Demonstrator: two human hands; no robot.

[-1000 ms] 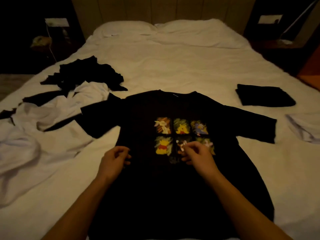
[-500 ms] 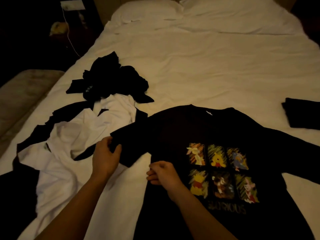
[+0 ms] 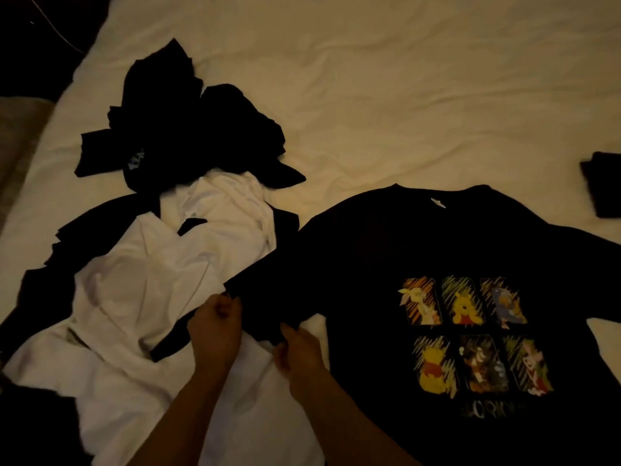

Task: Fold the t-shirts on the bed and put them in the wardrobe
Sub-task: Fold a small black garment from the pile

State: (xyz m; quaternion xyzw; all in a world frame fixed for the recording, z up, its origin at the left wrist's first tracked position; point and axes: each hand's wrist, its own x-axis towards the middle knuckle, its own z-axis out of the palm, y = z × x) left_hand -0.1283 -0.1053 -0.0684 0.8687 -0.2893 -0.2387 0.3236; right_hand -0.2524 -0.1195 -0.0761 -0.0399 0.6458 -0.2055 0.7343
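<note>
A black t-shirt [image 3: 386, 250] with a six-panel cartoon print lies face up on the white bed [image 3: 403, 95]. Its left sleeve [image 3: 268, 297] stretches out toward the pile of clothes. My left hand [image 3: 215, 331] pinches the sleeve's hem at its outer corner. My right hand [image 3: 299, 354] pinches the same hem at the lower corner, close to the body of the shirt. A crumpled white t-shirt [image 3: 151, 280] lies left of the sleeve, partly under it. A crumpled black t-shirt [image 3: 188, 129] lies beyond that.
A folded black garment [image 3: 605, 190] sits at the right edge of the view. The bed's left edge and dark floor [image 3: 20, 129] run along the far left. More dark cloth [image 3: 33, 425] lies at the lower left.
My right hand moved left from the shirt's side onto the sleeve hem. My left hand kept its hold on the sleeve's outer edge. The camera dipped lower and closer.
</note>
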